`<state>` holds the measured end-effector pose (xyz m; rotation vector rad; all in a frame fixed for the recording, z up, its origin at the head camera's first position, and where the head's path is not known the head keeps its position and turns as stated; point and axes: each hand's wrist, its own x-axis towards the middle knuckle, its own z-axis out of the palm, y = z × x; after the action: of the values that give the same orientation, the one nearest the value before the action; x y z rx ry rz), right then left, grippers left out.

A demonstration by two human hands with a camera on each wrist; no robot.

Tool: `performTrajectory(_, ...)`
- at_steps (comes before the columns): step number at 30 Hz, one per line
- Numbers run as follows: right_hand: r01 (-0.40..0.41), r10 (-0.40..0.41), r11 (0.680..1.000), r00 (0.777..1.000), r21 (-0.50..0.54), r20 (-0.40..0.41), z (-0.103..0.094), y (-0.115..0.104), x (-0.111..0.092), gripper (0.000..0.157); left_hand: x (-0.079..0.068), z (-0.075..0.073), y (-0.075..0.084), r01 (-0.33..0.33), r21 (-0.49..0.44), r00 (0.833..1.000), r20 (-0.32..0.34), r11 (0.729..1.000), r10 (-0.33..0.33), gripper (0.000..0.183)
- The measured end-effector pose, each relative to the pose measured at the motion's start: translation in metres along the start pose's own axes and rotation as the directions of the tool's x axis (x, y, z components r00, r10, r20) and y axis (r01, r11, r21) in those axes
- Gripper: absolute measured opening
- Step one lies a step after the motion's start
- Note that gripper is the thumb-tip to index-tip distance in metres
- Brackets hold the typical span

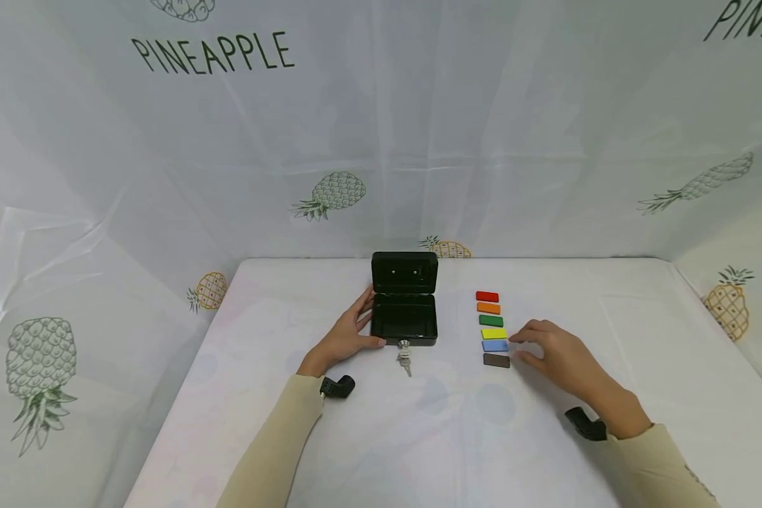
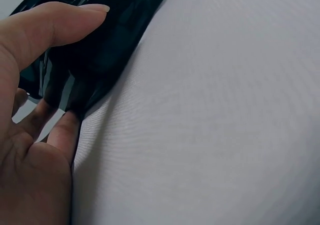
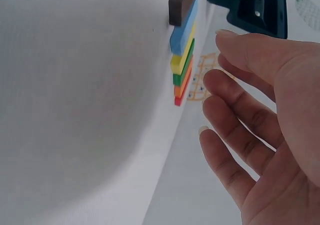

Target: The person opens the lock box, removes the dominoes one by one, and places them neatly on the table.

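Observation:
A black metal cash box [image 1: 405, 340] stands with its lid [image 1: 404, 276] raised and its inside showing bare. My left hand [image 1: 346, 340] grips the box's near left corner, thumb along the front and fingers against the left side. In the left wrist view, the thumb lies over the dark box wall [image 2: 107, 45]. Keys [image 1: 404, 361] hang from the front lock. Right of the box, several coloured blocks form a column, from a red block [image 1: 487, 296] to a dark brown block [image 1: 497, 360]. My right hand [image 1: 555, 354], fingers loosely bent and holding nothing, hovers beside the blue block [image 1: 495, 346].
A white cloth covers the table [image 1: 413, 444]. Behind it hangs a pale curtain [image 1: 514, 141] printed with pineapples, meeting the table's back edge. Between the box and the yellow block [image 1: 494, 334] lies a strip of white cloth.

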<state>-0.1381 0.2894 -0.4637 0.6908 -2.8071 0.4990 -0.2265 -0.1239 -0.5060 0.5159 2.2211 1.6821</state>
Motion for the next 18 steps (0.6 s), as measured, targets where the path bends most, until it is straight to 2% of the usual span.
performTrajectory(10, -0.021, 0.021, 1.000, 1.000, -0.005, -0.017, -0.0047, 0.0086, 0.0000, 0.031, -0.0004, -0.0032, -0.0015, 0.014, 0.021, 1.000, 0.002, 1.000, -0.014, 0.121)
performTrajectory(18, -0.076, 0.076, 0.997, 0.997, -0.003, -0.002, -0.0088, 0.0109, -0.0003, 0.030, -0.0024, -0.0043, 0.0019, 0.021, 0.041, 1.000, 0.019, 0.999, -0.021, 0.120)
